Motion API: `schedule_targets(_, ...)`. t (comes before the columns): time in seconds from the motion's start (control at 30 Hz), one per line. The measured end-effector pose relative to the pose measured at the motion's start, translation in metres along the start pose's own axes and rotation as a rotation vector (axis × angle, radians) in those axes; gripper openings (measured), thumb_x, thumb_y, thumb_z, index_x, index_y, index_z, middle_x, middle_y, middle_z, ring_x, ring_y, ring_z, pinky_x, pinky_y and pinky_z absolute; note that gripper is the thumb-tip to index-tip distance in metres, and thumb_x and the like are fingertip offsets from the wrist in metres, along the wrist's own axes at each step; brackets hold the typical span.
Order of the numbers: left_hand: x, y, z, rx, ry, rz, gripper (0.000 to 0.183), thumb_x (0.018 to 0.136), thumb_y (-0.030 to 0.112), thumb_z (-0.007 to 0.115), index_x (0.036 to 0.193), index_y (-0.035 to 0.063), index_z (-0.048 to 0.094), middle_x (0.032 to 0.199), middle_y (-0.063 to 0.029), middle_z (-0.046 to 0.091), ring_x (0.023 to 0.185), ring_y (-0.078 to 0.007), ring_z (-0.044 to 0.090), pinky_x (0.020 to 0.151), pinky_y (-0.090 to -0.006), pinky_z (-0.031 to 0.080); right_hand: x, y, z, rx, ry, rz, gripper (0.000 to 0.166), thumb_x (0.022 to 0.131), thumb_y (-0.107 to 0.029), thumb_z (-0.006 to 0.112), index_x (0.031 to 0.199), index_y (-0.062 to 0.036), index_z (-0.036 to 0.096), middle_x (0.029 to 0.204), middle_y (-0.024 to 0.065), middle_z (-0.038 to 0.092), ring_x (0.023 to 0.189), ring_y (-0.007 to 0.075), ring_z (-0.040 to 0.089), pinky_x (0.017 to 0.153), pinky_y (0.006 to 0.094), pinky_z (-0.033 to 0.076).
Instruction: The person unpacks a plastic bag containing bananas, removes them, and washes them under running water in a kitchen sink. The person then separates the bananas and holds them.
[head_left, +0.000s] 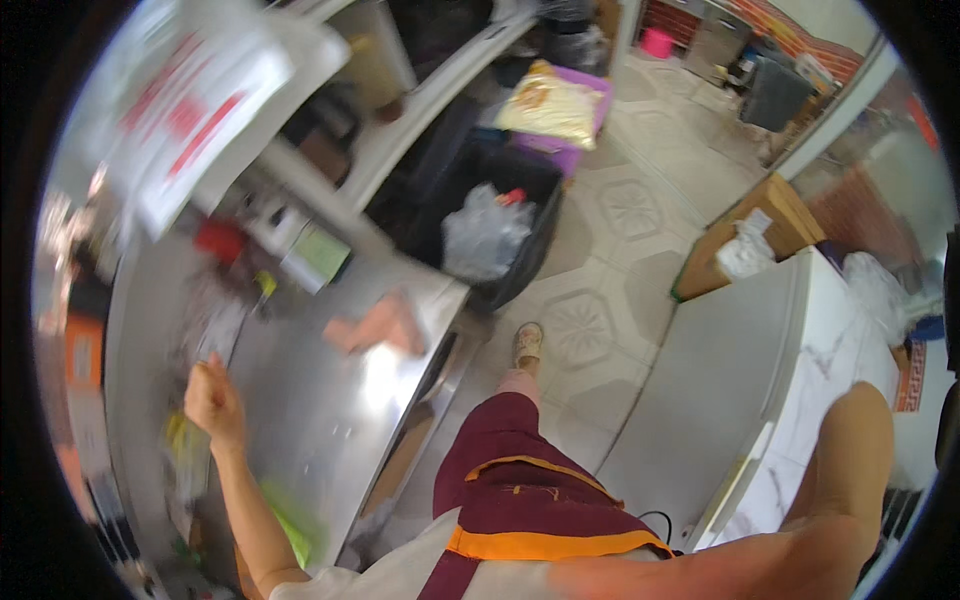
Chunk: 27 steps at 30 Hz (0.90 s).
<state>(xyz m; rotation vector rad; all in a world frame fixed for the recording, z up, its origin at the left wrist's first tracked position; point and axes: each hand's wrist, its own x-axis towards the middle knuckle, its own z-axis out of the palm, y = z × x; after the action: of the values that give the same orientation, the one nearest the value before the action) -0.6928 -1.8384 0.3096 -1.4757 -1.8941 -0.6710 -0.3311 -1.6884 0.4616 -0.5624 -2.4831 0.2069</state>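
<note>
My left hand (214, 397) is curled over the left part of a stainless steel worktop (300, 420). A pale, flat, blade-like thing (223, 330) lies just beyond the fingers; blur hides whether I hold it. To the right of that hand, a crumpled orange-pink cloth (381, 327) rests on the steel. Beyond it are a box with a pale green face (319, 251) and a blurred red thing (220, 240). Of my right side only the bent bare arm (855, 457) shows, above a white marble-patterned top; the right hand is out of view.
A black bin (551, 225) holding a clear plastic bag (487, 232) stands past the worktop's end. Behind it, a yellowish sack (551, 109) lies on a purple crate (555, 154). A grey-sided cabinet (697, 375) and cardboard box (780, 210) flank the tiled floor (585, 322) on the right.
</note>
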Motion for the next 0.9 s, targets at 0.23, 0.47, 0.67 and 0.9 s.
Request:
schedule_targets(0.23,0.159,0.089,0.293,-0.654,0.052,-0.262,0.036,0.083,0.003,0.051,0.053,0.0029,0.032,0.049,0.0017,0.021,0.047,-0.0074,0.018,0.04,-0.0217,0.021,0.072,0.219,-0.017,-0.151,-0.065,-0.028,0.022,0.074,-0.032,0.057,0.093,-0.0226,0.058,0.101,-0.0116,0.052,0.069,0.0083,0.054,0.052,0.0264,0.038)
schedule_targets(0.47,0.315,0.412,0.48,-1.318,-0.529,0.603,0.039,0.073,0.017,0.062,0.05,0.0067,0.032,0.046,-0.0084,0.028,0.038,-0.0243,0.034,0.038,-0.0341,0.024,0.092,0.428,-0.059,-0.289,-0.092,0.077,0.024,0.074,-0.033,0.058,0.095,-0.022,0.057,0.103,-0.0108,0.052,0.072,0.0091,0.055,0.054,0.027,0.039)
schedule_targets(0.67,0.407,0.505,0.612,-1.27,-0.831,0.507,0.025,0.08,0.01,0.052,0.06,-0.0009,0.043,0.052,-0.0151,0.041,0.044,-0.0304,0.043,0.042,-0.0365,0.034,0.169,0.602,-0.097,-0.38,-0.16,0.048,0.027,0.073,-0.035,0.058,0.097,-0.0215,0.057,0.105,-0.0102,0.052,0.074,0.0098,0.056,0.056,0.0276,0.04)
schedule_targets(0.9,0.475,0.486,0.769,-0.968,-1.07,-0.015,0.018,0.083,0.014,0.047,0.073,-0.0004,0.048,0.066,-0.0225,0.051,0.063,-0.0423,0.048,0.053,-0.0442,0.037,0.313,0.804,-0.124,-0.757,-0.428,-0.369,0.03,0.073,-0.036,0.059,0.098,-0.0209,0.057,0.107,-0.0094,0.052,0.077,0.0105,0.057,0.059,0.0282,0.042)
